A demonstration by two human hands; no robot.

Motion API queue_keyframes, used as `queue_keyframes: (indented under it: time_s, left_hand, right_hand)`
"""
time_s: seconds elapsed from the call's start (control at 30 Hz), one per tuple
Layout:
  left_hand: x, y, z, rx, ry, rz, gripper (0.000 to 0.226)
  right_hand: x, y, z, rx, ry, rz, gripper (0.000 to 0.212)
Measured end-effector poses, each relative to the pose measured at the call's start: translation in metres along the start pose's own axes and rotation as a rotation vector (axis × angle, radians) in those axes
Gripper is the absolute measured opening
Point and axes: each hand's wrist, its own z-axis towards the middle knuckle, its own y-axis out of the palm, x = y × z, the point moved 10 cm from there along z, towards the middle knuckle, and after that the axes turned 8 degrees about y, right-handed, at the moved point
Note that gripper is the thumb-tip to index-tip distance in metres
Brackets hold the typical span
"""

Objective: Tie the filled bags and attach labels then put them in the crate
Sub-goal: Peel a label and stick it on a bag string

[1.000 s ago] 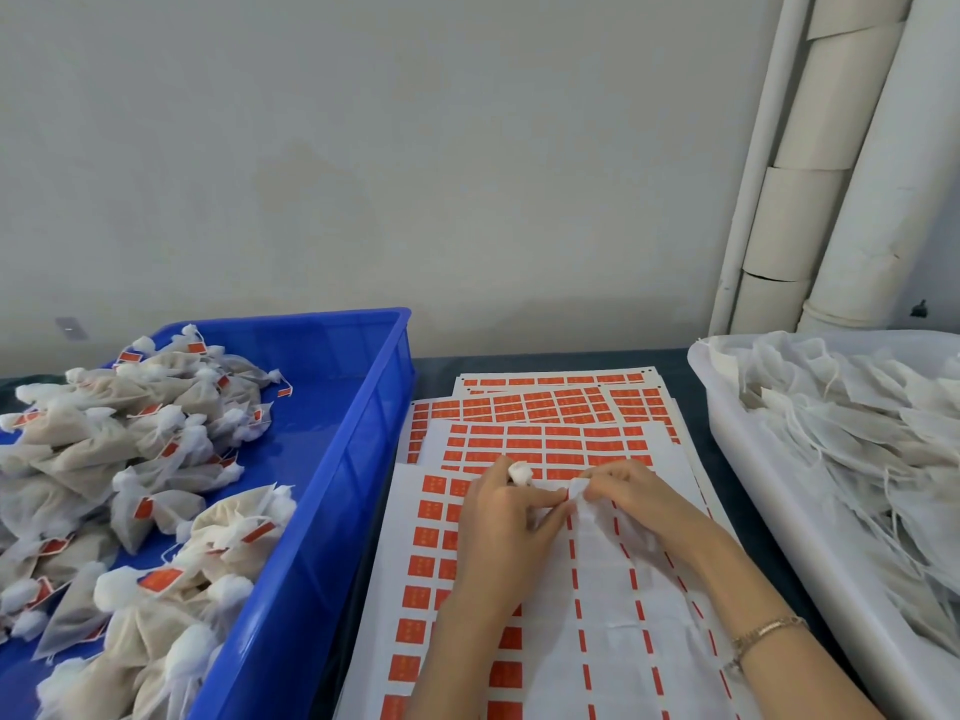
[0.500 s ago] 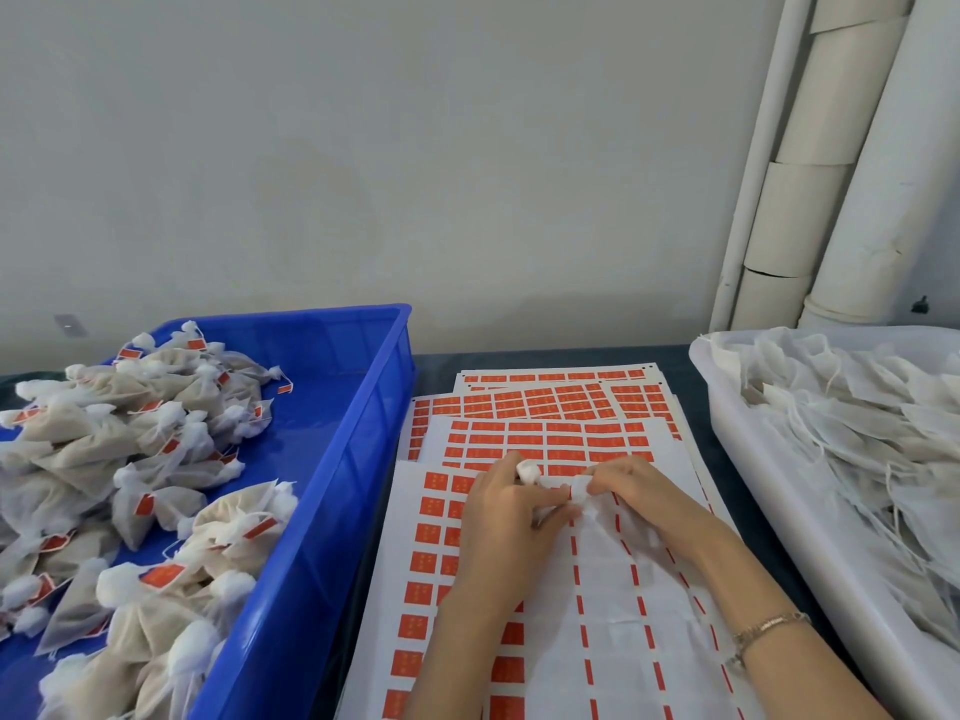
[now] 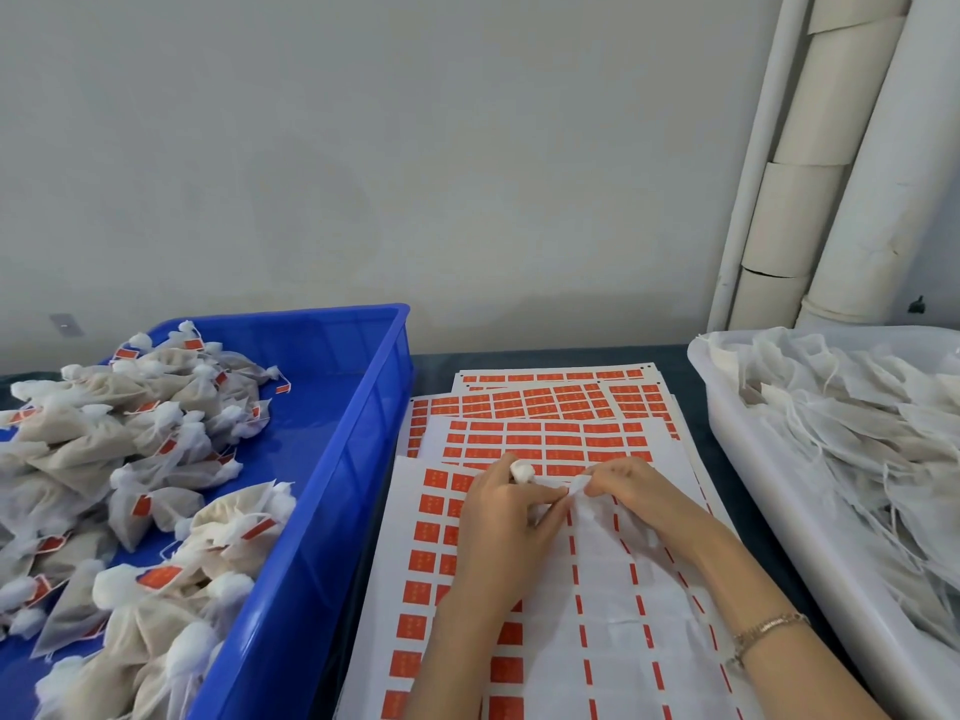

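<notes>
A single head-worn view looks forward and down over the counter (image 3: 524,358) from its near edge, close above the left hand (image 3: 504,517) and right hand (image 3: 628,485). It faces the far wall (image 3: 415,148); the blue crate (image 3: 358,433) is cropped at left and the white tub (image 3: 753,459) at right.

We cannot read the print on the orange labels (image 3: 524,440) of the label sheets (image 3: 613,579). Above the sheets, our left hand (image 3: 498,517) and right hand (image 3: 631,491) cover most of the bag (image 3: 522,470). Left of the sheets the blue crate (image 3: 332,485) is cut off by the frame edge, as is the white tub (image 3: 737,444) right of them.
</notes>
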Motion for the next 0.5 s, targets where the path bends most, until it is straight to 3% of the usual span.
queue_keyframes:
  time_s: [0.17, 0.27, 0.5]
  left_hand:
    - [-0.02, -0.003, 0.001, 0.004, -0.138, -0.122, 0.022]
    - [-0.025, -0.005, 0.001, 0.004, -0.173, -0.149, 0.02]
    - [-0.016, -0.003, -0.002, -0.01, -0.12, -0.147, 0.02]
  right_hand:
    - [-0.001, 0.001, -0.005, -0.031, -0.027, -0.003, 0.01]
    - [-0.004, 0.001, -0.007, -0.044, -0.046, -0.018, 0.024]
    - [-0.006, 0.003, -0.008, -0.049, -0.078, -0.029, 0.028]
